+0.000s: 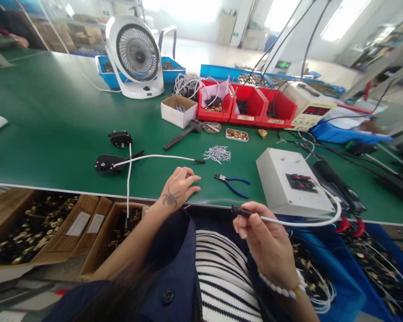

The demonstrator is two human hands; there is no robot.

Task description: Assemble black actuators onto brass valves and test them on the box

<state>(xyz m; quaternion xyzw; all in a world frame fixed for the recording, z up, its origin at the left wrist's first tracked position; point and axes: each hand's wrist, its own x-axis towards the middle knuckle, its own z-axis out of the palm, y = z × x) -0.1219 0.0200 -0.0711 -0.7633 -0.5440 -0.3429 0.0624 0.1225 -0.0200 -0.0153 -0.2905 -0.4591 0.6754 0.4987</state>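
A white cable (289,222) with a black tip is pinched in the right hand (265,239); the left hand (178,185) rests open on the table (53,116), near blue-handled cutters (233,183), likely needed next.

A wide green table mat (53,116) carries three red plastic bins (251,105). Small blue-handled metal pliers (233,183) lie beside a white boxy tester (278,179).

At a green workbench (53,116), the right hand (267,239) pinches a white cable (302,222) at lower centre while the left hand (179,185) rests flat near blue-handled pliers (233,183) and a white fan (136,56) stands upper left.
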